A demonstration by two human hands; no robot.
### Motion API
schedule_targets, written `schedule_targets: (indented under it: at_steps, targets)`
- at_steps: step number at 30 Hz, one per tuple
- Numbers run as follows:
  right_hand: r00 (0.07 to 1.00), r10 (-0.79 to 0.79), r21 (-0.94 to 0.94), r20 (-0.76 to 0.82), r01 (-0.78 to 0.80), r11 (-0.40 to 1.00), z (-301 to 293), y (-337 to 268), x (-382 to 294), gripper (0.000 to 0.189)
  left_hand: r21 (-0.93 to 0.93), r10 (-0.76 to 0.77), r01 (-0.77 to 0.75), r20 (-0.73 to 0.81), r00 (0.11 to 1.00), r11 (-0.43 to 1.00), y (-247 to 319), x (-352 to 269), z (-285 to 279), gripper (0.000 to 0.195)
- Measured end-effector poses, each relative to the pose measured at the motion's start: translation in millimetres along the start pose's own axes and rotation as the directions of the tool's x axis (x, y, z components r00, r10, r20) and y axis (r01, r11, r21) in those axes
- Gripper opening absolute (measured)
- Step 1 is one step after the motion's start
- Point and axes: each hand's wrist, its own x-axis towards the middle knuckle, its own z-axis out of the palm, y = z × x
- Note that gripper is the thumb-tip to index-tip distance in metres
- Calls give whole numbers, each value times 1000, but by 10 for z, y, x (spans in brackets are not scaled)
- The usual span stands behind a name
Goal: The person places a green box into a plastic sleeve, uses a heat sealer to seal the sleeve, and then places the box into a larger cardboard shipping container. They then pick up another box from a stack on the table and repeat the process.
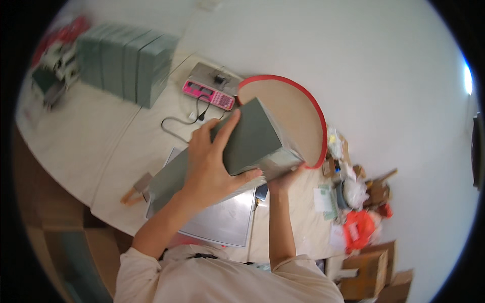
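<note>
A thick grey-green block, which looks like a box or a stack of boards with pale layered edges, is tilted above the table. My left hand grips its top and near side with spread fingers. At its right lower end, my right hand supports it from beneath, partly hidden. Below the block lies a silver metal tray or panel. Behind it are a pink and grey electronic scale with a black cable and a round beige panel with a red rim.
Several grey-green blocks stand in a row at the back left. Plastic bags, papers and small items crowd the right side. Cardboard boxes stand at the lower right and lower left.
</note>
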Motion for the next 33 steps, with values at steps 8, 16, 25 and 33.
schedule_targets:
  at_steps: [8,16,25,33]
  targets:
    - [966,40,382,254,-138,914,192,605,388,91,533,83,-90,37,996,841,864,107,168,100]
    - [884,235,514,403,-431,742,521,1117,391,94,677,46,-21,-18,999,736,854,2,4,100]
    - [772,479,299,419,-615,730,954,1521,166,76,393,-141,219,-218,966,893,75,-176,-1117,96]
    - [632,515,-24,579,-618,786,2283,2271,-153,59,221,-249,361,-411,877,906,-714,-275,-2567,94]
